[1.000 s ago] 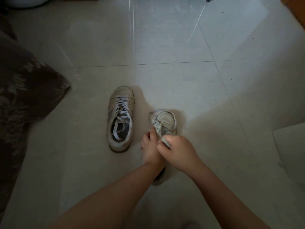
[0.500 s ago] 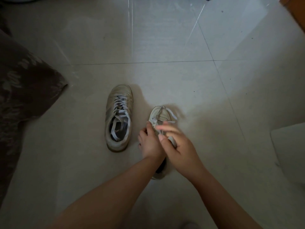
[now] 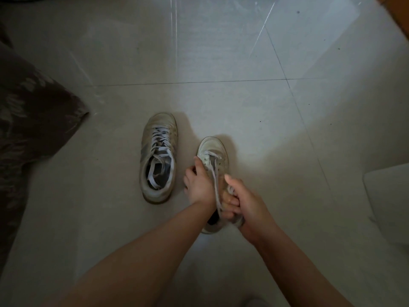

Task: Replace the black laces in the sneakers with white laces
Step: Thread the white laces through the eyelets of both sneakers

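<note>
Two worn pale sneakers lie on the tiled floor, toes pointing away from me. The left sneaker (image 3: 158, 158) is threaded with a white lace, its loose ends tucked into the opening. The right sneaker (image 3: 215, 156) has a white lace (image 3: 215, 185) through its front eyelets, with both strands running back toward me. My left hand (image 3: 199, 185) grips this sneaker's left side, thumb up near the eyelets. My right hand (image 3: 241, 202) holds the lace strands in curled fingers over the shoe's rear half. The heel is mostly hidden under my hands.
A dark patterned fabric (image 3: 28, 134) covers the left edge of the view. A pale flat object (image 3: 389, 200) lies at the right edge. An orange-brown surface (image 3: 398, 16) shows in the top right corner. The floor tiles (image 3: 221, 52) stretch beyond the shoes.
My right hand has drawn back toward me, pulling the lace strands taut from the front eyelets. The loose loops over the toe are gone. My left hand stays on the shoe.
</note>
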